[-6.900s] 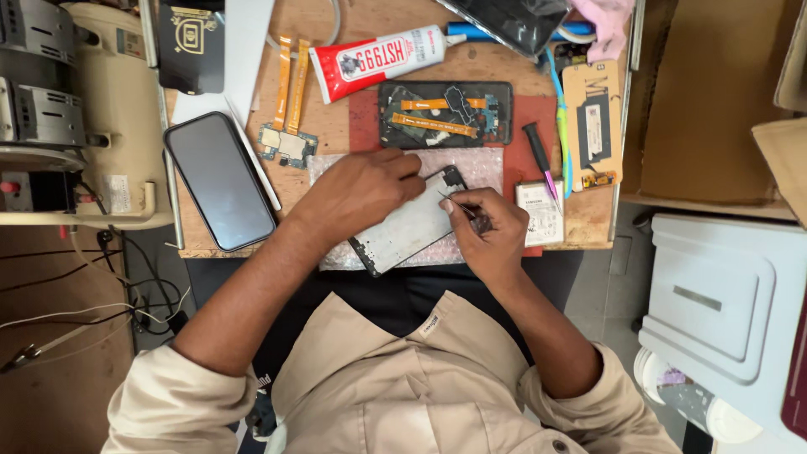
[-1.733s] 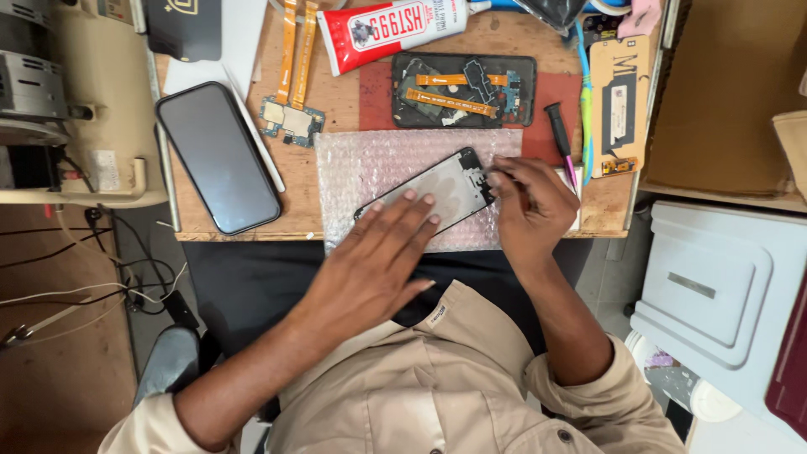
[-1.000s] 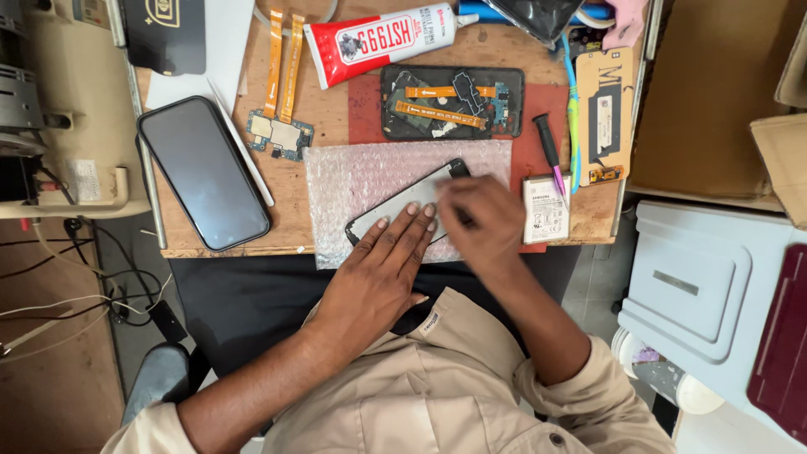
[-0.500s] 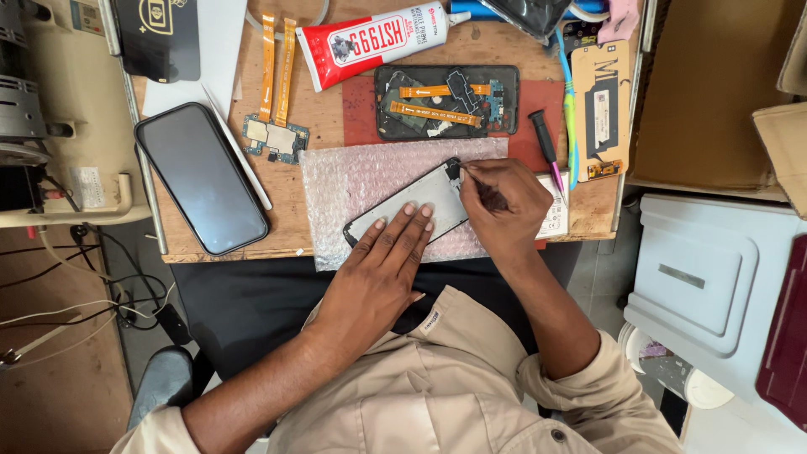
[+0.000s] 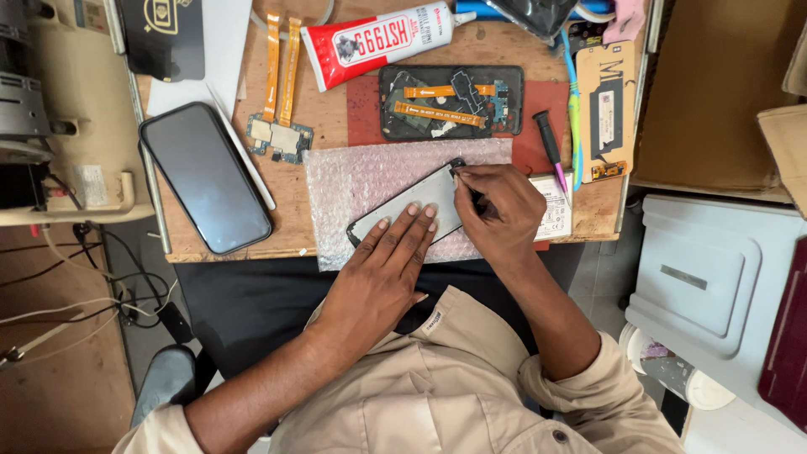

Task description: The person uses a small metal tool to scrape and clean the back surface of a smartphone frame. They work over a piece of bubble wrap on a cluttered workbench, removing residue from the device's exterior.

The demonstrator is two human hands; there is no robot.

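A black-edged phone screen panel (image 5: 418, 200) lies tilted on a sheet of bubble wrap (image 5: 357, 172) on the wooden board. My left hand (image 5: 388, 267) rests flat on the panel's lower half, fingers stretched out and slightly apart. My right hand (image 5: 498, 214) is curled at the panel's upper right corner. Its fingertips pinch what looks like a small dark tool against that corner. The tool's tip is hidden by my fingers.
Behind the wrap lie an opened phone body with orange flex cables (image 5: 450, 101), a red and white glue tube (image 5: 378, 42) and a circuit board with orange ribbons (image 5: 277, 130). A black phone (image 5: 206, 189) lies left. A screwdriver (image 5: 551, 147) and a white-labelled battery (image 5: 556, 214) lie right.
My left hand, earlier reaching over the panel from the left, now lies flat on it from below. My right hand has stayed at the upper corner with only small shifts.
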